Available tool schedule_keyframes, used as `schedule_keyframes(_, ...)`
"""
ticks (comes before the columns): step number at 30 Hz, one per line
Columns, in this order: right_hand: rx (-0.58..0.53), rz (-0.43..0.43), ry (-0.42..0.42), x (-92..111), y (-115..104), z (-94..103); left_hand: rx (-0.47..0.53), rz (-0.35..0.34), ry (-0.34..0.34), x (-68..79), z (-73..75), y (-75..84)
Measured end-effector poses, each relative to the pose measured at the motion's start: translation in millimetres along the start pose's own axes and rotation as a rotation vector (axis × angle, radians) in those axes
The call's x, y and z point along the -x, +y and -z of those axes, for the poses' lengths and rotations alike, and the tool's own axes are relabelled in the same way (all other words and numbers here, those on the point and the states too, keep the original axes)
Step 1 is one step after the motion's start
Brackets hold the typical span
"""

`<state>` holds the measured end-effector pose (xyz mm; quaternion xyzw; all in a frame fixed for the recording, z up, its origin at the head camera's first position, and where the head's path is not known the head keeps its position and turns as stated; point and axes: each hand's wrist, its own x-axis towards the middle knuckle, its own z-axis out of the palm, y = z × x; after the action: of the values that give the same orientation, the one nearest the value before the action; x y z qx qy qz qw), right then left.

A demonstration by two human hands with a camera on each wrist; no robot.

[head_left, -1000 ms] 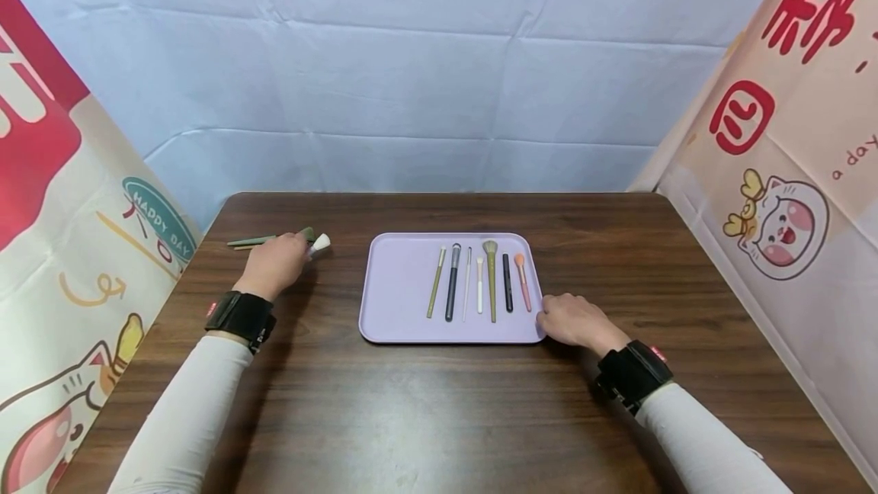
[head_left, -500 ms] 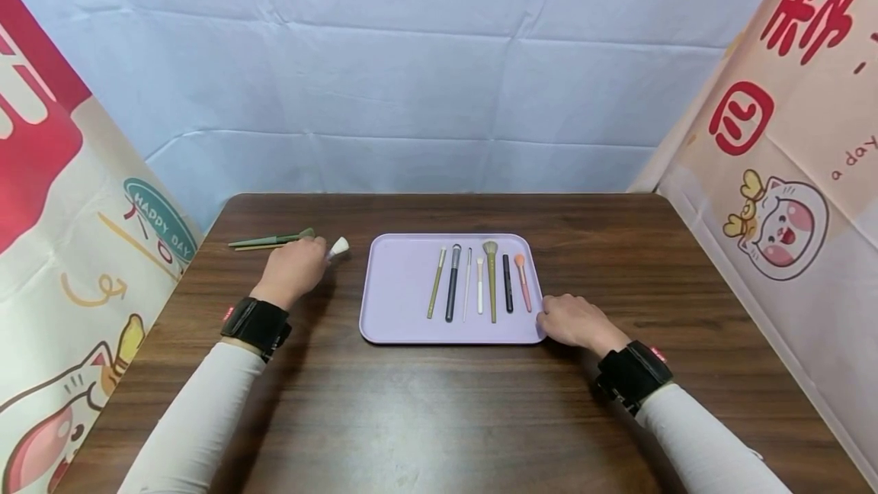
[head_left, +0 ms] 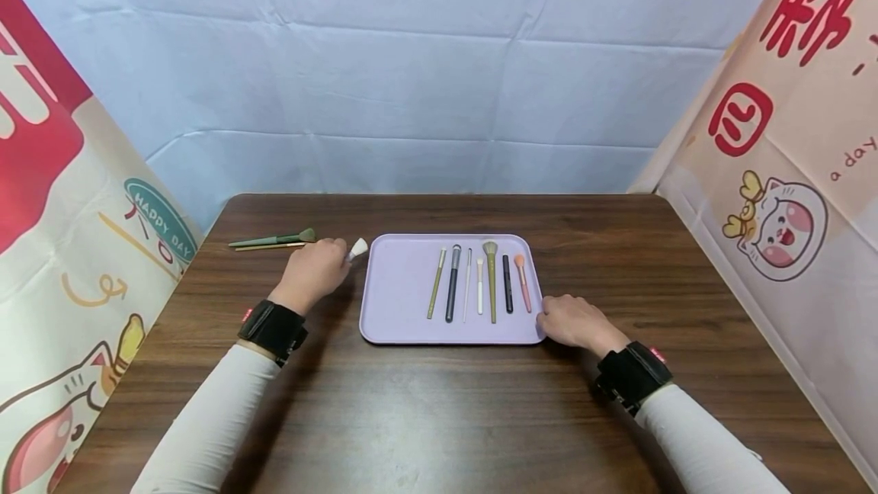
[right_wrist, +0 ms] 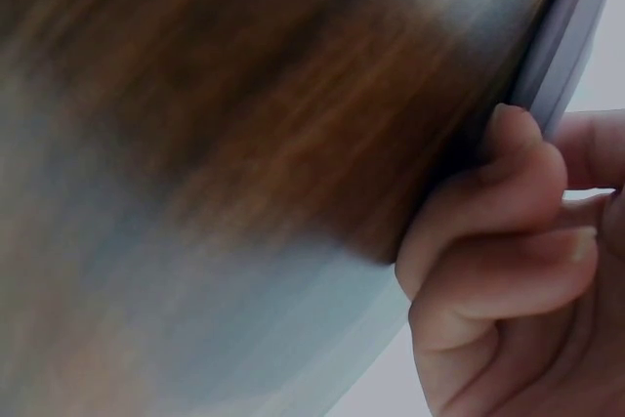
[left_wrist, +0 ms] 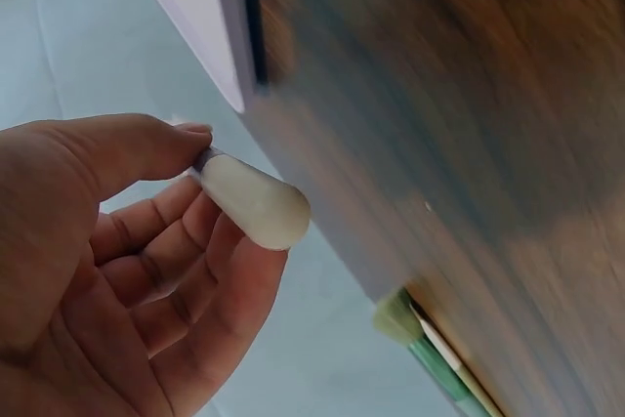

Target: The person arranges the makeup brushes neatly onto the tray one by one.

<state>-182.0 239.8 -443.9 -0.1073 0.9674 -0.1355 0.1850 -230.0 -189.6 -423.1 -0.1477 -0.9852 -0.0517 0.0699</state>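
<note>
My left hand (head_left: 314,273) pinches a makeup brush (head_left: 357,249) between thumb and fingers, just left of the lilac tray (head_left: 394,330). In the left wrist view its pale, rounded bristles (left_wrist: 259,204) stick out past the thumb; the handle is mostly hidden. My right hand (head_left: 575,322) grips the tray's right edge near the front corner, and in the right wrist view the curled fingers (right_wrist: 488,202) lie right at the rim. Several brushes lie side by side on the tray's right half, among them an olive fan-headed brush (head_left: 491,280) and a pink brush (head_left: 523,284).
Behind my left hand, a green brush (head_left: 274,239) and a thin tan-handled brush (head_left: 264,247) lie on the brown wooden table (head_left: 439,418). A pale cloth (head_left: 411,97) hangs behind the table, with printed cloths at both sides.
My left hand has moved right with the white-bristled brush, away from the green and tan brushes and up to the tray's left side. My right hand stays at the tray.
</note>
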Motion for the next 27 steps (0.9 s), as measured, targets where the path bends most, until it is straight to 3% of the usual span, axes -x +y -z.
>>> schedule_keyframes(12,0.011,-0.012,-0.002,-1.2,0.5,-0.7,0.143,0.016,-0.019,-3.9,-1.2,20.9)
schedule_keyframes(27,0.009,-0.009,-0.008,0.2,-0.2,-0.3,0.162,0.021,-0.026,-12.3,-6.2,47.3)
